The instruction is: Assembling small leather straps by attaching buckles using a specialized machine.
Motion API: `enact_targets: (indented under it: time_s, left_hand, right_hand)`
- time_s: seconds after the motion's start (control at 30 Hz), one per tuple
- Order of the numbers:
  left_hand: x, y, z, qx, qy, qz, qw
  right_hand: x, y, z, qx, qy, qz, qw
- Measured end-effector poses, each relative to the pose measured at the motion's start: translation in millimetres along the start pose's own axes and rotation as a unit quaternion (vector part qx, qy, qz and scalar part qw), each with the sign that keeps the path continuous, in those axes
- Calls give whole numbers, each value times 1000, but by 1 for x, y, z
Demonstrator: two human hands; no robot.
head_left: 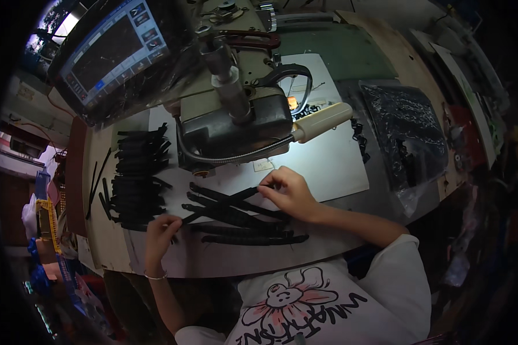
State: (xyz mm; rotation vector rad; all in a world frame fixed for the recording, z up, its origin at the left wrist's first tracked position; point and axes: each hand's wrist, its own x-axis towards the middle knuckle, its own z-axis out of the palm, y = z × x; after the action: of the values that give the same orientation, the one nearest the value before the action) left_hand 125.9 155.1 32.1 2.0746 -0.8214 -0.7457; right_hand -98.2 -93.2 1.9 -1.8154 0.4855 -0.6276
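Note:
A black fabric strap (pixel 227 201) is stretched between my two hands, slanting up from left to right. At its lower end, my left hand (pixel 162 233) is closed, thumb and fingers pinching the tip. My right hand (pixel 288 191) pinches the upper end, its fingertips partly hiding it. Several more black straps (pixel 253 237) lie loosely crossed on the pale table beneath and nearer to me. Left of these, by my left hand, is a large stack of short black strips (pixel 139 172).
Above my hands is a sewing machine head (pixel 233 129) with a lit white lamp (pixel 323 122). A screen in plastic (pixel 112 54) stands far left. Small black pieces (pixel 360 138) lie on the white board (pixel 342 172); a clear bag of black parts (pixel 406 129) is at right.

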Motion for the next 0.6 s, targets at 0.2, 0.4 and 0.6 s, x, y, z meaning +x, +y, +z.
enact_targets:
  time_s: [0.2,0.4,0.6]
  left_hand:
    - [76,48,50,120,6,80,990]
    - [93,45,63,216,50,132,966]
    - [73,62,78,210,87,167,959]
  right_hand:
    - [-14,22,-43,-187,80,-25,979]
    - [8,32,-76,-226,74,-74,969]
    - [62,60,-106,-355,135,-117,918]
